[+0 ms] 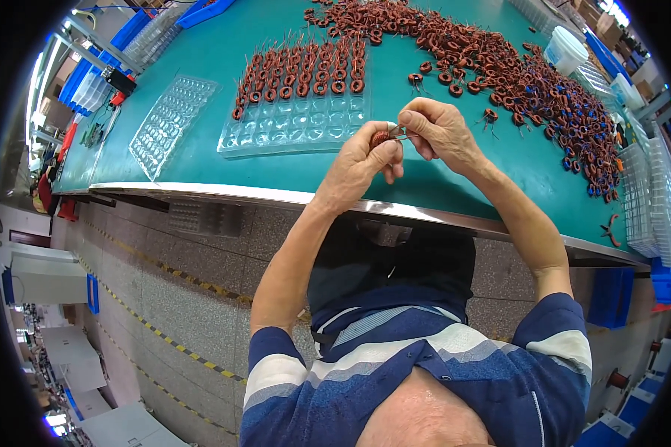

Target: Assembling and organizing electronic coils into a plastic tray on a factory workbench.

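The operator stands at a green worktop (194, 165), both forearms extended over its metal-trimmed near edge. From this position, both hands are seen raised together just inside that edge, right of the partly loaded tray.

Left hand (361, 165): closed. Thumb and fingers grip one copper-coloured ring coil (380, 138), which is held above the worktop with its wire leads (405, 137) directed toward the right. Right hand (443, 134): thumb and forefinger pinched together at the leads; the exact contact point is too small to confirm.

Loaded tray (276, 150): clear plastic, moulded with round pockets, located left of the hands. Similar coils stand in close columns over its far part, leads pointing up and away; the pockets nearest the operator show clear plastic. A second clear tray (173, 119) lies farther left, set at an angle.

Bulk supply: a large heap of coils (455, 48) spreads from the far middle of the worktop down its right side. Blue parts show among the coils in the right portion. A white tub (566, 51) stands beyond the heap. Pliers with red handles (611, 231) lie near the right front corner, beside stacked clear trays (638, 194).
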`<state>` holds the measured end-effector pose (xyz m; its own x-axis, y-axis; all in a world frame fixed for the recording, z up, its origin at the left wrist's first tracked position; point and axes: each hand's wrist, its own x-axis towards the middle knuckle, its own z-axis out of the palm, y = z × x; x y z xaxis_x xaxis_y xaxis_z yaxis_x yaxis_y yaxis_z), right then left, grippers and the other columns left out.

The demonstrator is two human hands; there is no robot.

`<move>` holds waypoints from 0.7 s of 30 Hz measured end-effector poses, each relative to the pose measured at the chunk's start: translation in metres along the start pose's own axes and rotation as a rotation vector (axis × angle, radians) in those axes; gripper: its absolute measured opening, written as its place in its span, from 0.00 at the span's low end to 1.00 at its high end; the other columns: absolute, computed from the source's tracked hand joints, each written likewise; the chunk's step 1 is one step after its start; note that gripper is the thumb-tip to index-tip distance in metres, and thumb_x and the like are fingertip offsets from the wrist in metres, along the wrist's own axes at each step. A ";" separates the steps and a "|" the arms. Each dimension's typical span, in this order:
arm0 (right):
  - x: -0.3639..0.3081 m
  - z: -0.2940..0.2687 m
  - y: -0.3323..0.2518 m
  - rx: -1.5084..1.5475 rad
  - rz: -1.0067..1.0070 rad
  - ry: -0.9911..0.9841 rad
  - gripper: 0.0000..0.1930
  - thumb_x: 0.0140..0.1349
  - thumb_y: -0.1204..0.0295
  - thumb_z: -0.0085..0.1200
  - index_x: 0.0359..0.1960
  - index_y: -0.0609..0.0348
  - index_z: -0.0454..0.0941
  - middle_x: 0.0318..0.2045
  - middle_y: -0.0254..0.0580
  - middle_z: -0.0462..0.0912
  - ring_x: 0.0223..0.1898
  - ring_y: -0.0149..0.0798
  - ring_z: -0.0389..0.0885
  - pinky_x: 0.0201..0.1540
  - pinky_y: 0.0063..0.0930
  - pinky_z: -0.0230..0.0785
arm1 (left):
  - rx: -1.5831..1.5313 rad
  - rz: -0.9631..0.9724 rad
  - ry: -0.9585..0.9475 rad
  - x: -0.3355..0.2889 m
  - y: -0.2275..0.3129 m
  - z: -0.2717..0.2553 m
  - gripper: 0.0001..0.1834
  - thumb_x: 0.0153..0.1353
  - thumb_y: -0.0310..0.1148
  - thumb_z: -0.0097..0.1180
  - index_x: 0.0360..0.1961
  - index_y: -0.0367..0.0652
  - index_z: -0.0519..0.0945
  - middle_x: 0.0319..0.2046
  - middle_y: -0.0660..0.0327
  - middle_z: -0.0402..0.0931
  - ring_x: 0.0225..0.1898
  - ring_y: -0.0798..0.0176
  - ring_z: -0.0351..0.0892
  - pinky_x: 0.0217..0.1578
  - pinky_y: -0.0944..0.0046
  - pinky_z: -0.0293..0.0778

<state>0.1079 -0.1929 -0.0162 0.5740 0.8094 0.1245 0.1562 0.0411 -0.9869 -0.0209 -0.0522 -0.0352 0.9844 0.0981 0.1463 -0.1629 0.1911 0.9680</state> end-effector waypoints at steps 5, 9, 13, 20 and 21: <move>-0.001 -0.003 0.000 -0.098 -0.071 -0.040 0.16 0.68 0.58 0.51 0.35 0.61 0.77 0.16 0.28 0.71 0.14 0.21 0.68 0.14 0.14 0.56 | 0.113 -0.015 0.000 0.000 0.003 -0.001 0.14 0.72 0.35 0.45 0.47 0.34 0.70 0.24 0.63 0.71 0.23 0.70 0.74 0.24 0.70 0.71; 0.001 0.004 0.001 0.029 -0.077 0.097 0.19 0.70 0.56 0.47 0.42 0.64 0.75 0.22 0.33 0.74 0.17 0.23 0.72 0.16 0.15 0.61 | 0.060 0.056 0.136 0.002 -0.004 0.001 0.13 0.71 0.37 0.46 0.45 0.36 0.72 0.22 0.62 0.69 0.21 0.68 0.72 0.24 0.71 0.70; -0.001 -0.003 0.007 -0.049 -0.054 0.174 0.23 0.71 0.52 0.43 0.42 0.64 0.74 0.24 0.35 0.76 0.18 0.24 0.74 0.17 0.16 0.62 | -0.039 0.061 0.223 0.005 -0.010 0.001 0.11 0.71 0.36 0.45 0.41 0.38 0.72 0.22 0.63 0.69 0.20 0.69 0.70 0.22 0.70 0.68; -0.004 0.001 0.003 -0.138 0.133 0.068 0.26 0.67 0.47 0.48 0.25 0.59 0.75 0.15 0.32 0.75 0.15 0.24 0.74 0.16 0.15 0.62 | 0.025 0.096 0.321 0.007 -0.008 -0.005 0.09 0.71 0.33 0.45 0.40 0.38 0.72 0.21 0.64 0.68 0.19 0.70 0.70 0.21 0.70 0.67; -0.004 0.006 0.005 -0.084 0.120 0.047 0.25 0.67 0.48 0.49 0.26 0.60 0.76 0.16 0.33 0.76 0.16 0.24 0.74 0.16 0.16 0.63 | 0.156 0.116 0.327 0.008 -0.008 -0.004 0.09 0.71 0.32 0.45 0.40 0.37 0.72 0.21 0.64 0.69 0.20 0.70 0.70 0.22 0.70 0.67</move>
<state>0.1017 -0.1922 -0.0218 0.6290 0.7773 0.0126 0.1495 -0.1050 -0.9832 -0.0119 -0.0490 -0.0421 0.8827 0.4213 0.2083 -0.2349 0.0116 0.9720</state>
